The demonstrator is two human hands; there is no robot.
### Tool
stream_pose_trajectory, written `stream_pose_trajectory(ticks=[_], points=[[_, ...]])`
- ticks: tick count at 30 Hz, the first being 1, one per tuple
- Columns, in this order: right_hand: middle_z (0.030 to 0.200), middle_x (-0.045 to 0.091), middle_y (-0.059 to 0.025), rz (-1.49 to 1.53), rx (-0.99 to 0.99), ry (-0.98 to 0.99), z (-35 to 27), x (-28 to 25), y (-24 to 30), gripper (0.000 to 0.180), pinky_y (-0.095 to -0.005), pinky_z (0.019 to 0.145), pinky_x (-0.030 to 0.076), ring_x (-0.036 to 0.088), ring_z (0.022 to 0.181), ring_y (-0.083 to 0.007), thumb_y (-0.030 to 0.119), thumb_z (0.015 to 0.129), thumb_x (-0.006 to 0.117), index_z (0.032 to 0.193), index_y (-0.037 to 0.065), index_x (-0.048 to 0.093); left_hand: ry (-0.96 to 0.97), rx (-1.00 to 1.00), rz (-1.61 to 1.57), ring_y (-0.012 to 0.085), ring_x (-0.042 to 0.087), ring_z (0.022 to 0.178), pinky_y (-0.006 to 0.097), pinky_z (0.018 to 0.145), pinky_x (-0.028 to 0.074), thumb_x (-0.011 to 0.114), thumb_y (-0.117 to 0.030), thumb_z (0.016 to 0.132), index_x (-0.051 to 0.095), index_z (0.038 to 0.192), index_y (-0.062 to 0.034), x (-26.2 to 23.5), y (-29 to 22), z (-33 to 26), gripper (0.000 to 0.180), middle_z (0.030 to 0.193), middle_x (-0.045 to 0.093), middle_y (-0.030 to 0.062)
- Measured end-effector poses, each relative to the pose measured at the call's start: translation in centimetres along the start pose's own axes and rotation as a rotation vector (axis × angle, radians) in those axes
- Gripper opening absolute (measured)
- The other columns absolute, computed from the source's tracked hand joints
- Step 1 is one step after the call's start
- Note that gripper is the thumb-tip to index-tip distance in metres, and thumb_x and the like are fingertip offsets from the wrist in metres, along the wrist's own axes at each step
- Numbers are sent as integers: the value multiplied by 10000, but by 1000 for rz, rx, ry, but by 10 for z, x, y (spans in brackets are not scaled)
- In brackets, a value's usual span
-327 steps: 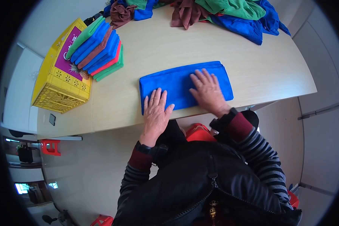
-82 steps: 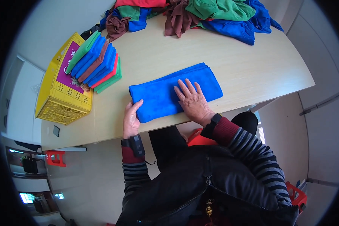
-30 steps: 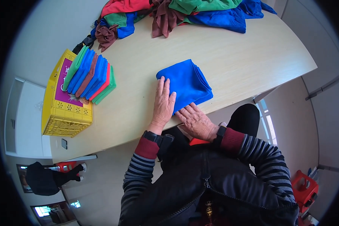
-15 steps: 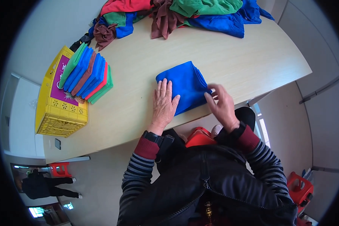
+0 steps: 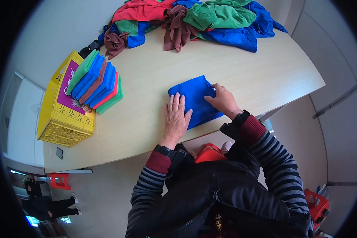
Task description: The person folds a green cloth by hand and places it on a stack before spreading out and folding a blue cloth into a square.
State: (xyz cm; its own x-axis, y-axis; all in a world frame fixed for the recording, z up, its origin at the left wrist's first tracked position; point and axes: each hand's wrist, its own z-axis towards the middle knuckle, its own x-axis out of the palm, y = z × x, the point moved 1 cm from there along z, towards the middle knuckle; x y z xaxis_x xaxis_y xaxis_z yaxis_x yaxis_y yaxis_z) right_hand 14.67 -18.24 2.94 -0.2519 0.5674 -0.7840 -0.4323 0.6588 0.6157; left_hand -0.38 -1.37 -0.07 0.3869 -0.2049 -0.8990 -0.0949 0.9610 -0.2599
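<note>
A folded blue cloth [image 5: 195, 97] lies on the pale wooden table [image 5: 139, 119] in front of me, near its front edge. My left hand [image 5: 175, 119] rests flat on the cloth's left side, fingers stretched out. At the right side, my right hand [image 5: 225, 102] holds the cloth's edge between thumb and fingers; part of that edge is hidden beneath the hand. To the left, a stack of folded cloths [image 5: 100, 83] in green, blue, brown and red leans against a yellow crate [image 5: 65, 131].
A loose heap of crumpled cloths [image 5: 222, 18] covers the table's far side. A dark phone [image 5: 59, 153] lies near the left corner. Red stools stand about, one [image 5: 210, 154] under the front edge and another [image 5: 60, 181] at left. A person [image 5: 47, 206] in dark clothes is at lower left.
My right hand has moved from the cloth's near right corner up along its right side and now grips the edge there. My left hand stays flat on the cloth. The view has shifted slightly.
</note>
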Motion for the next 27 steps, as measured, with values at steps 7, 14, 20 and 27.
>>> stream_pose_trajectory(ticks=[7,14,20,27], points=[[1156,679,-220,330,152,186,21,1,2,677,-348,908,543,687,1030,-284,273,847,775,1401,-26,525,-46,18,11,375,253,1512,577,1206,217,522,-385,1035,366,1539,-23,0,2,-1,639,1619,307,188],[1197,678,-248,535,129,103,40,16,-12,714,-371,928,546,692,1069,-336,252,802,773,1412,-16,517,-43,17,-2,372,241,1519,590,1210,203,524,-386,1033,370,1539,-27,0,-3,1,639,1619,310,185],[1100,687,-222,471,-79,-92,11,-3,19,602,-404,896,553,685,994,-376,133,829,716,1388,6,532,-13,-10,20,365,232,1524,593,1210,192,507,-390,1039,365,1548,-42,-1,3,-5,632,1628,299,174],[1184,643,-186,-39,-259,-314,4,-13,4,519,-426,893,539,651,1030,-332,112,856,714,1344,26,560,-1,9,-18,353,217,1533,592,1216,168,490,-372,1045,359,1558,-70,-3,-6,5,610,1641,279,156]])
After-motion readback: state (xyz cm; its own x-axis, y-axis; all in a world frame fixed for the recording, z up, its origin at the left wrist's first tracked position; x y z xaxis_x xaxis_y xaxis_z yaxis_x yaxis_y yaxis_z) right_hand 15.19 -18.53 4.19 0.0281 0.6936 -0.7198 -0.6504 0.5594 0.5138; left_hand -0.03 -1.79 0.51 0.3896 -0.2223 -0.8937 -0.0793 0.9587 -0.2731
